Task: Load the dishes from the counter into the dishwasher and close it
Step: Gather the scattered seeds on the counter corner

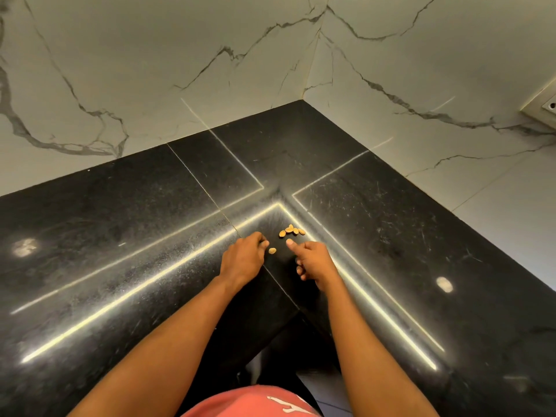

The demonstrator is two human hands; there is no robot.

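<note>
- Head view: I am watching both forearms reaching forward from the bottom of the frame over the black corner table (120,236), converging toward its inner angle.
- The left hand (243,260) is resting knuckles up with its fingers (262,243) curled down narrowly, the tips touching the surface. I cannot tell whether they are hiding anything.
- The right hand (316,263) is lying on its side, one finger stretching out toward the wall while the others are folding tightly into the palm, with nothing showing in them.
- A lone nut (272,251) is lying between the two hands, just beside the left fingertips, its long axis running roughly left to right.
- A small cluster of nuts (290,231) is sitting just beyond the outstretched right finger, their long axes pointing in mixed directions.
- Where the dishes and dishwasher are standing I cannot tell from this view.
- Veined marble walls (150,70) are closing off the table behind and to the right and meeting in a corner. A wall socket (544,109) is showing at the right edge.
- The table's inner edge is turning near my pink shirt (249,401). Wide dark surface is stretching out on both sides of the hands.
</note>
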